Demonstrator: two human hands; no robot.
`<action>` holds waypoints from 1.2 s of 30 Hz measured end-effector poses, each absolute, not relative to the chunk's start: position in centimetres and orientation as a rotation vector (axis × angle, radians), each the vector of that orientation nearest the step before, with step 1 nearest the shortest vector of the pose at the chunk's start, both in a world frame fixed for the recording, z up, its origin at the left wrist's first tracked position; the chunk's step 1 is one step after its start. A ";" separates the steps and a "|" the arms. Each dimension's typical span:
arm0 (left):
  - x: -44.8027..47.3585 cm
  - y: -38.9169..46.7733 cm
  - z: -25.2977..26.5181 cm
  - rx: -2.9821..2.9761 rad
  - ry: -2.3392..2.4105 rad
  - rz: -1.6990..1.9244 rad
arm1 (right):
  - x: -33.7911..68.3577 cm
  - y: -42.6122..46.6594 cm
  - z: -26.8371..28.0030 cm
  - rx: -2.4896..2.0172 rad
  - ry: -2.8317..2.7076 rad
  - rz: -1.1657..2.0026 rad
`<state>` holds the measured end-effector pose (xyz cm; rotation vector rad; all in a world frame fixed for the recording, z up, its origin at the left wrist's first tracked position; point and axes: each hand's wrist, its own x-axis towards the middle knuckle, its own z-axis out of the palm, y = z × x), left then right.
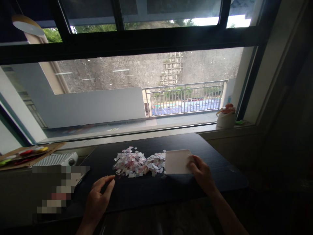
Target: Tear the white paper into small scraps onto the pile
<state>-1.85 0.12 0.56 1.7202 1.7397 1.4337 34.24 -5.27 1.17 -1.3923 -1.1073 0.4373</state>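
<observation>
A loose heap of small cut paper pieces [132,161], mostly white with some pinkish bits, lies spread on the dark table [144,195]. My right hand [201,171] grips a flat, pale square card [178,162] by its right side, thumb on the near face. The card's left edge meets the right end of the heap. At the heap's lower left, my left hand [100,192] hovers with thumb and index fingertips brought together. Whether a paper piece sits between those fingertips is too small to tell.
Left of the table are a white slatted appliance [57,160] and a cardboard sheet [31,155] with colourful items. A blurred-out patch [63,191] covers something at the table's left edge. A white bottle with an orange top [226,117] stands on the windowsill [146,133].
</observation>
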 end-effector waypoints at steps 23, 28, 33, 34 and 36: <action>-2.1 0.2 0.2 1.787 1.695 1.450 | 32.1 -6.7 1.5 -1.259 -1.235 0.721; -1.9 0.1 0.0 1.829 1.679 1.500 | 31.2 -9.2 0.5 -1.336 -1.060 0.618; -1.7 0.1 -0.1 1.849 1.666 1.517 | 30.7 -11.1 -0.7 -1.451 -0.984 0.598; -1.7 0.0 -0.1 1.850 1.663 1.521 | 30.4 -11.3 -0.8 -1.451 -0.978 0.603; -1.6 0.0 -0.1 1.853 1.658 1.528 | 29.6 -11.6 -0.9 -1.440 -0.954 0.614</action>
